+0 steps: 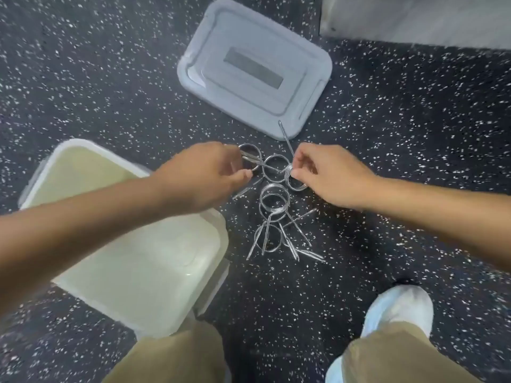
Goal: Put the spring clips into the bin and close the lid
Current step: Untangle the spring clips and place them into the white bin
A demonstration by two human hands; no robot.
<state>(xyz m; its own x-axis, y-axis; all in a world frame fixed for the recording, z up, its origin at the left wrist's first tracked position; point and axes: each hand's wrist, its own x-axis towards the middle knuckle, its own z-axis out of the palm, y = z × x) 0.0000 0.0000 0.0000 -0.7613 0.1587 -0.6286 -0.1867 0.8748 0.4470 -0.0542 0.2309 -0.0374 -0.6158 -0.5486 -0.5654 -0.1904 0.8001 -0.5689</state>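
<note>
Several silver spring clips [275,201] lie in a loose pile on the dark speckled floor. My left hand [206,172] pinches one clip [250,158] at the pile's upper left. My right hand [329,172] pinches another clip [294,179] at the upper right; its long handle points up toward the lid. An open translucent white bin [154,275] stands at the left, partly under my left forearm. Its grey lid [254,67] lies flat on the floor beyond the clips.
My two legs in tan trousers [177,355] and a light-blue shoe cover [398,308] are at the bottom. A pale wall or panel [414,17] rises at the upper right. Speckled floor surrounds everything.
</note>
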